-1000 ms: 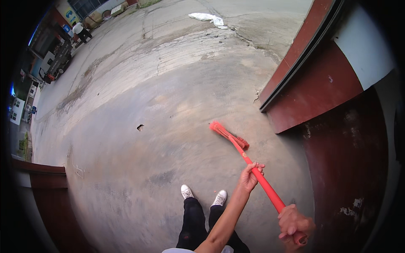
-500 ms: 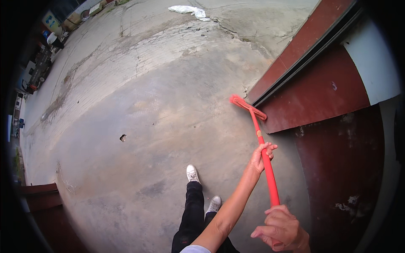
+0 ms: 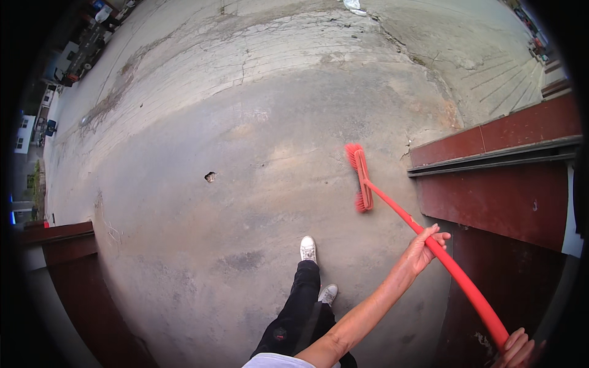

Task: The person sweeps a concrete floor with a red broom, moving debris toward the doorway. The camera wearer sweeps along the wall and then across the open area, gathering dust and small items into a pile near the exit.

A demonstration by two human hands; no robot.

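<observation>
A red push broom (image 3: 463, 279) slants from the lower right toward the middle of the view, its bristled head (image 3: 363, 184) over the concrete floor. Whether the bristles touch the ground is hard to tell. Partway down the handle, my left hand (image 3: 426, 245) is closed around it, with some fingertips sticking out beyond the shaft. My right hand (image 3: 518, 351) grips the upper end at the lower right edge, partly cut off by the dark rim.
Dark red metal door panels (image 3: 491, 196) stand close on the right. Another red panel (image 3: 70, 245) rises at the left. The concrete floor (image 3: 184, 245) has a small hole (image 3: 210, 177) and cracks. Far left is a parked vehicle (image 3: 86, 52). White cloth or plastic (image 3: 354, 6) lies far ahead.
The broom head has come away from the right door panel and swung left over the floor. Both hands have moved right in view, and the view has turned right.
</observation>
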